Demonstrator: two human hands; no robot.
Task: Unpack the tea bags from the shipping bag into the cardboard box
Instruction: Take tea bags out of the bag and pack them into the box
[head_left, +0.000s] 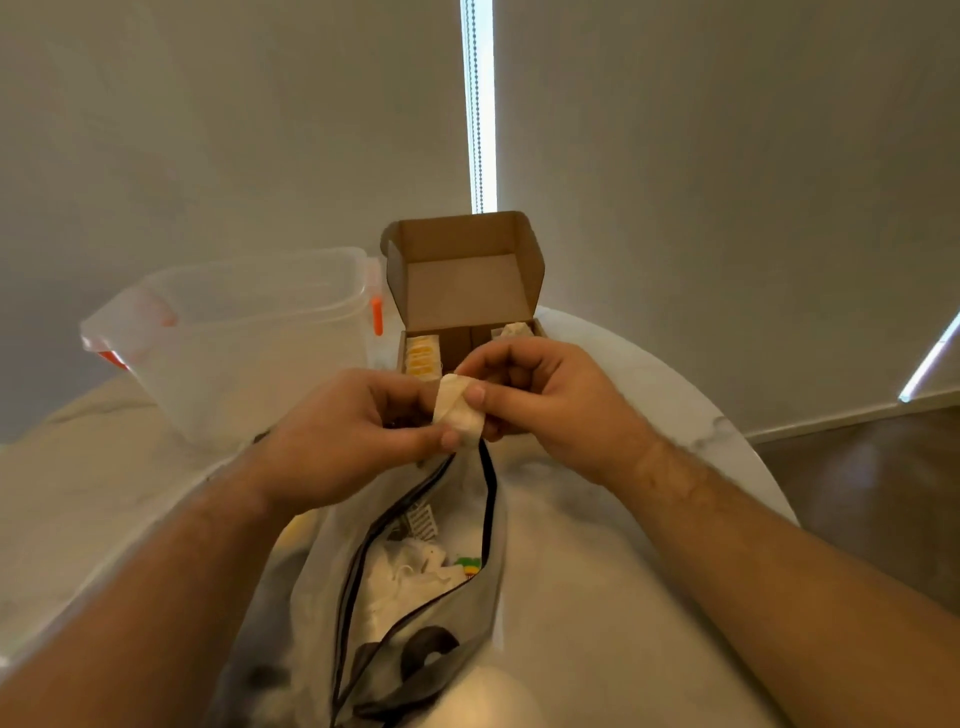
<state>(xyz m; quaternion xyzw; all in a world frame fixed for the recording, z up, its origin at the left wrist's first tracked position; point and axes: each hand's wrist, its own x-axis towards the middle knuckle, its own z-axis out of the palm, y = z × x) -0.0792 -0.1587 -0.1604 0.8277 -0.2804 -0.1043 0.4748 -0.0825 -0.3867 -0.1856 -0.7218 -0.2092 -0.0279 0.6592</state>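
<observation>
Hands meet over the table (597, 597), both on 1 tea bag (460, 410). The left hand (337, 431) pinches its lower edge between the thumb and curled fingers. The right hand (540, 395) nips the upper part, thumb flat on the front, the other fingers folded toward the palm. The tea bag is pale and crumpled, held in the air just above the far end of the shipping bag (319, 571) and just short of the box (467, 244).

From the hands, the shipping bag lies at 6 o'clock: grey, with a dark zip, unzipped and gaping. Inside it sits a white heap of tea bags (405, 577), with a green and yellow tag at the heap's 3 o'clock side.

At 12 o'clock stands the box, lid upright, its inside split by dividers. Yellow packets (422, 356) fill the left compartment, and 1 pale tea bag (514, 330) lies in the right one; the hands hide the near edge.

At 10 o'clock, just beside the box, is a clear bin (249, 332) with orange clips.
</observation>
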